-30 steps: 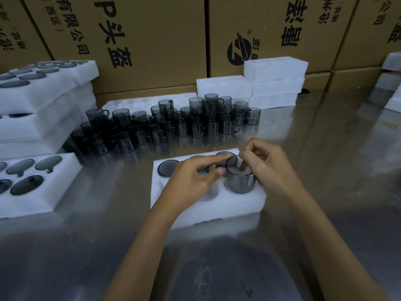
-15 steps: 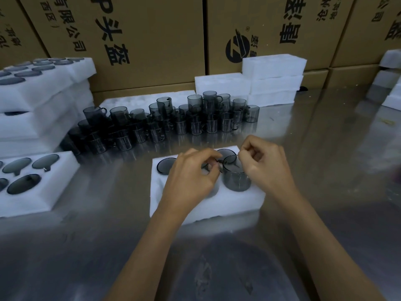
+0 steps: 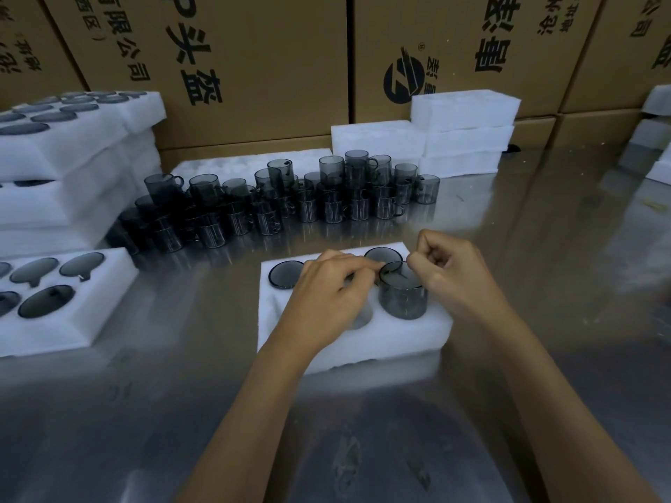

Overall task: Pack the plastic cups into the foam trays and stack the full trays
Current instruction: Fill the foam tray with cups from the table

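At far left a stack of filled trays (image 3: 54,150) rises above a full tray (image 3: 61,303) on the steel table (image 3: 544,285). Loose smoky cups (image 3: 290,197) crowd the middle, empty foam blocks (image 3: 461,132) behind them. In the near foam tray (image 3: 363,339), a seated cup (image 3: 287,274) sits left; the left hand (image 3: 326,295) and right hand (image 3: 454,277) pinch the rim of a cup (image 3: 403,299) half-sunk in its pocket, though the left fingertips seem partly hidden
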Action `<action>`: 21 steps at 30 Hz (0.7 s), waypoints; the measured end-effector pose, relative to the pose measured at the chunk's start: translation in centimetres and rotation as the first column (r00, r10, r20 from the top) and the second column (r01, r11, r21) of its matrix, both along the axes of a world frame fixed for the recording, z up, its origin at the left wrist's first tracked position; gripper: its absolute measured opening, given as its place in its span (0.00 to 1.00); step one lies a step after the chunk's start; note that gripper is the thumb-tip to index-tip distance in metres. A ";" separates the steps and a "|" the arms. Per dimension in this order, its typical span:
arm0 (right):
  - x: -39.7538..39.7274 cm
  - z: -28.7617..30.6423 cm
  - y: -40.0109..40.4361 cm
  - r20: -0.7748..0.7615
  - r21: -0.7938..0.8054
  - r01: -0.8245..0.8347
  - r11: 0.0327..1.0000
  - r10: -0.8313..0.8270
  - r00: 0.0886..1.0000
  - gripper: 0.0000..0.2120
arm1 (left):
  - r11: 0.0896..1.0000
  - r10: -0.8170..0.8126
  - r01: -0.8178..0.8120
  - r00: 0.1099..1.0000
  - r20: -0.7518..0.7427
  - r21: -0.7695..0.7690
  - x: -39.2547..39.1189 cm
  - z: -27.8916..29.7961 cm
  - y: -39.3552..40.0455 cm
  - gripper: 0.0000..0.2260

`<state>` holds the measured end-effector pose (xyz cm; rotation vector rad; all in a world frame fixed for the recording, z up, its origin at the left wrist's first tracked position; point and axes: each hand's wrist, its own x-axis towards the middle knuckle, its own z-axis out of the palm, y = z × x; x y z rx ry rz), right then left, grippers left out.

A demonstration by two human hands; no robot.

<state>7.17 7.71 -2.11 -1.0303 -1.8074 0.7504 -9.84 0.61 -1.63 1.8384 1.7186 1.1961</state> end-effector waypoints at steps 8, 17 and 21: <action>0.3 -0.3 0.4 0.006 0.013 -0.049 0.999 0.048 0.999 0.14 | 1.000 -0.011 0.011 0.999 0.030 0.001 0.0 -0.2 0.3 0.09; 0.8 -1.2 1.2 -0.067 -0.074 -0.227 0.971 0.222 0.973 0.19 | 0.997 -0.071 0.069 0.997 0.043 0.029 -0.1 -0.3 0.2 0.08; 0.6 -2.1 1.7 -0.054 -0.191 -0.159 0.969 0.152 0.987 0.08 | 0.998 -0.063 0.062 0.998 0.014 0.012 -0.1 -0.3 0.5 0.10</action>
